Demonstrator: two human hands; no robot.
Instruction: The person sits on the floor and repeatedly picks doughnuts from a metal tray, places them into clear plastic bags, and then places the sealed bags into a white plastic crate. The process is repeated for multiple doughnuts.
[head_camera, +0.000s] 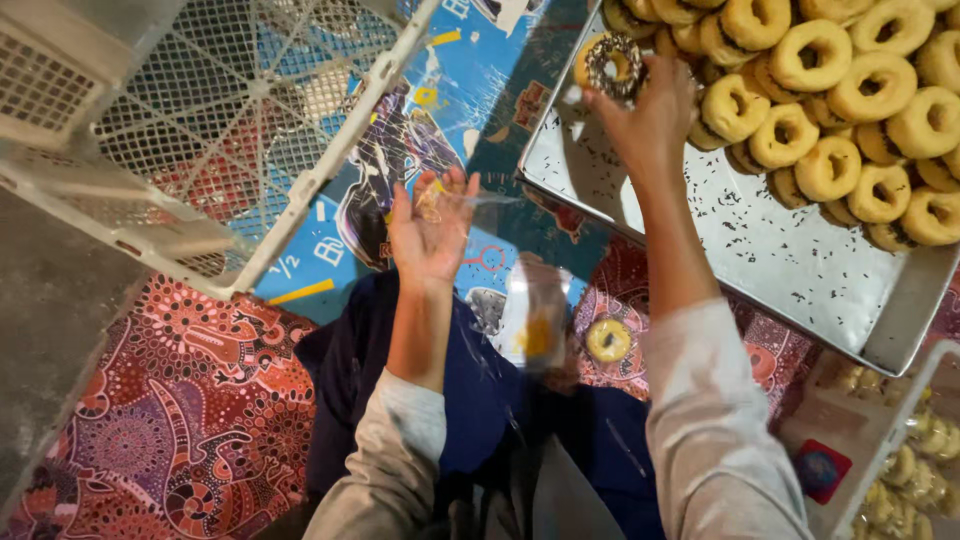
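Your right hand (648, 115) reaches over the metal tray (760, 250), fingers pinched on a sprinkle-topped doughnut (613, 62) at the near edge of the plain doughnut pile (850, 100). Your left hand (432, 225) is raised palm up, fingers loosely curled around a clear plastic bag (470, 205) above the patterned cloth (180, 400).

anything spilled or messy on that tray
Yes: dark sprinkles lie scattered over the bare part of the metal tray, below the piled plain doughnuts. The right hand holds one sprinkled doughnut there.
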